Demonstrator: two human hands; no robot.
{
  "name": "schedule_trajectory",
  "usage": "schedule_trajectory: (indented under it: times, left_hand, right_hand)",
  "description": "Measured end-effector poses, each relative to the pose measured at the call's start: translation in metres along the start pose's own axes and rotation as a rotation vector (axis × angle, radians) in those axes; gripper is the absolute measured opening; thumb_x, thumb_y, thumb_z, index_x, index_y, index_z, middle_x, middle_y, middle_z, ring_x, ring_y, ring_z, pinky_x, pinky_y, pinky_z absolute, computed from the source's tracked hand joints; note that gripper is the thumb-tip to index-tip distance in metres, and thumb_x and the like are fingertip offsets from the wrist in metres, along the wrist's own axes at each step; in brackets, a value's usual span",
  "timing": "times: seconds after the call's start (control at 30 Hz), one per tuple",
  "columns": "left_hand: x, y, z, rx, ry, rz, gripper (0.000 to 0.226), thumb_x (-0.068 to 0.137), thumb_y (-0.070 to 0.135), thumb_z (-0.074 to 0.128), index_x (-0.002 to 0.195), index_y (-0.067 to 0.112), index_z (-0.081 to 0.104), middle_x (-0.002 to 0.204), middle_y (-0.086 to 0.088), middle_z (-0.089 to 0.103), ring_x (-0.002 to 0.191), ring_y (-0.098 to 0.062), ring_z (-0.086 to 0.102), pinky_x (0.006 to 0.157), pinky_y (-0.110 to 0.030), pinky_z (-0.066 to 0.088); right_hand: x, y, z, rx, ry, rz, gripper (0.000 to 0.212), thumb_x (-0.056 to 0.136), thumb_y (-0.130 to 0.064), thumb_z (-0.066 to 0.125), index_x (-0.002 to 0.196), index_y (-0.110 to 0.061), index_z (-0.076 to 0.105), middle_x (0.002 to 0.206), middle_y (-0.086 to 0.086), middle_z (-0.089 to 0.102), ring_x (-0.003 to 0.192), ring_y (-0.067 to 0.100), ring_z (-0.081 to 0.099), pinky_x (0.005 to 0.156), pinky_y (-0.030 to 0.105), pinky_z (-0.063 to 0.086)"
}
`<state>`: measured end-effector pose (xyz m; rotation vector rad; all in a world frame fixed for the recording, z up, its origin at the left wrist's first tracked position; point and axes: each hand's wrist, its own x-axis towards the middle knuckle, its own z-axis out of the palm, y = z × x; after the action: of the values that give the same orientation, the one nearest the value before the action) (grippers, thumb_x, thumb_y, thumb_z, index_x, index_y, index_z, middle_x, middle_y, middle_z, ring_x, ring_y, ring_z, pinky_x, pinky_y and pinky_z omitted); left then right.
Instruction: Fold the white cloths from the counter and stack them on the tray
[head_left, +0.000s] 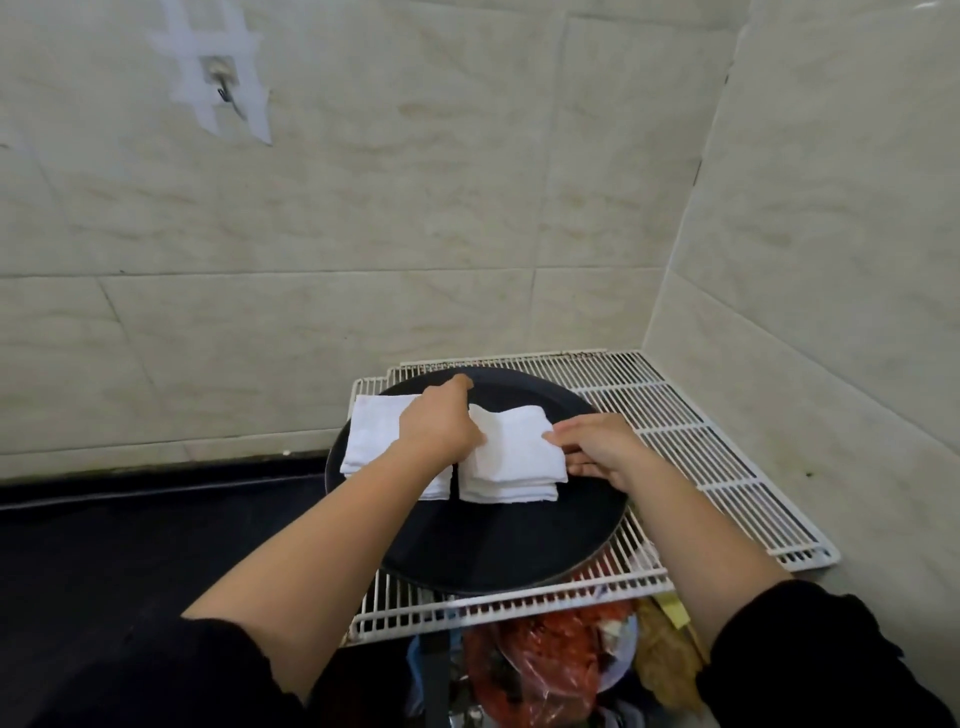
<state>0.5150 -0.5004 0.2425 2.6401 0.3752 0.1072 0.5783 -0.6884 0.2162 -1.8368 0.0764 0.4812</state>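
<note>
A round black tray (498, 551) sits on white wire racks. Two stacks of folded white cloths lie side by side on it: a left stack (374, 441) and a right stack (514, 457). My left hand (441, 421) reaches across the left stack and its fingers hold the left edge of the top cloth on the right stack. My right hand (597, 452) touches the right side of that same stack, fingers at the top cloth's edge. The left hand hides the gap between the stacks at the back.
The wire racks (701, 441) fill the corner against tiled walls. A black counter (130, 545) stretches to the left. Below the rack's front edge sit plastic bags with red contents (545, 660). A taped hook (223, 88) hangs on the wall.
</note>
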Motion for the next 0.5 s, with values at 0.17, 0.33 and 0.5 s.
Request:
schedule_trajectory:
  times: [0.17, 0.33, 0.5]
  left_hand:
    - [-0.002, -0.007, 0.004, 0.076, 0.007, 0.02, 0.071, 0.082, 0.023, 0.071, 0.144, 0.021, 0.035, 0.113, -0.003, 0.064, 0.107, -0.025, 0.06, 0.072, -0.032, 0.045]
    - [-0.002, -0.015, 0.011, 0.11, 0.034, 0.048, 0.056, 0.083, 0.026, 0.07, 0.134, 0.023, 0.048, 0.121, -0.001, 0.062, 0.113, -0.023, 0.057, 0.08, -0.031, 0.045]
    - [-0.004, -0.02, 0.018, 0.175, 0.062, 0.1, 0.021, 0.086, 0.026, 0.064, 0.107, 0.022, 0.066, 0.107, -0.001, 0.065, 0.107, -0.021, 0.057, 0.072, -0.027, 0.041]
  right_hand:
    - [0.004, 0.006, 0.007, -0.079, -0.018, 0.007, 0.019, 0.082, -0.01, 0.075, 0.099, -0.005, 0.068, 0.089, 0.012, 0.072, 0.069, 0.019, 0.066, 0.056, 0.025, 0.052]
    - [0.0, 0.005, 0.008, -0.108, 0.0, -0.001, 0.02, 0.081, -0.009, 0.075, 0.097, 0.001, 0.067, 0.081, 0.014, 0.07, 0.058, 0.017, 0.063, 0.049, 0.023, 0.052]
    - [-0.004, 0.001, 0.014, -0.364, 0.109, -0.124, 0.021, 0.08, -0.014, 0.076, 0.089, 0.004, 0.069, 0.078, 0.019, 0.07, 0.063, 0.027, 0.066, 0.057, 0.033, 0.056]
